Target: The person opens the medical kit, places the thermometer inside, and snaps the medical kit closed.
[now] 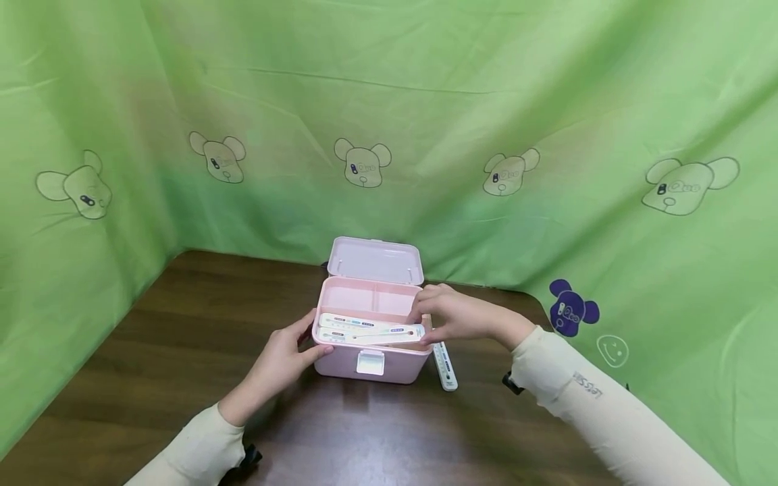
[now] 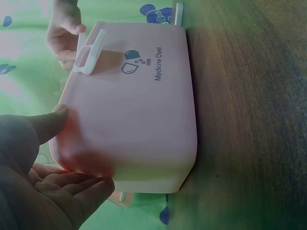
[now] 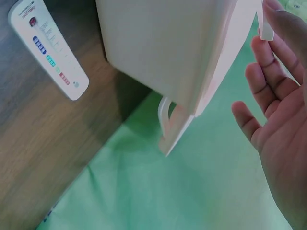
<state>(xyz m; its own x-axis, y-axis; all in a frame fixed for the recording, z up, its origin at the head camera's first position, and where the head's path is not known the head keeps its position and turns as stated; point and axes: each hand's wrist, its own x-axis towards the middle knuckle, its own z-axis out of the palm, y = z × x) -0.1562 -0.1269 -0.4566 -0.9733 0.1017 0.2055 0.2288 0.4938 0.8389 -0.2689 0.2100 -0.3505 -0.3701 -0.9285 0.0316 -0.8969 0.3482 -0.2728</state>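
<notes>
A pink medicine box (image 1: 372,351) stands open on the brown desk (image 1: 152,364), lid (image 1: 375,260) tilted back against the green cloth (image 1: 547,101). Inside, long white strips (image 1: 371,330) lie across the front compartment (the rear compartments look bare). The left hand (image 1: 286,361) steadies the box's left end with relaxed, straight fingers. The right hand (image 1: 452,316) pinches the strips' right end. Another strip (image 1: 446,365) lies on the desk just beside the box.

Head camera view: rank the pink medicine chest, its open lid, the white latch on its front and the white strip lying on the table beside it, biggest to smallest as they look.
1. Pink medicine chest
2. Open lid
3. White strip on the table
4. White latch

The strip and latch look close in area, so their order is unsure.
</notes>
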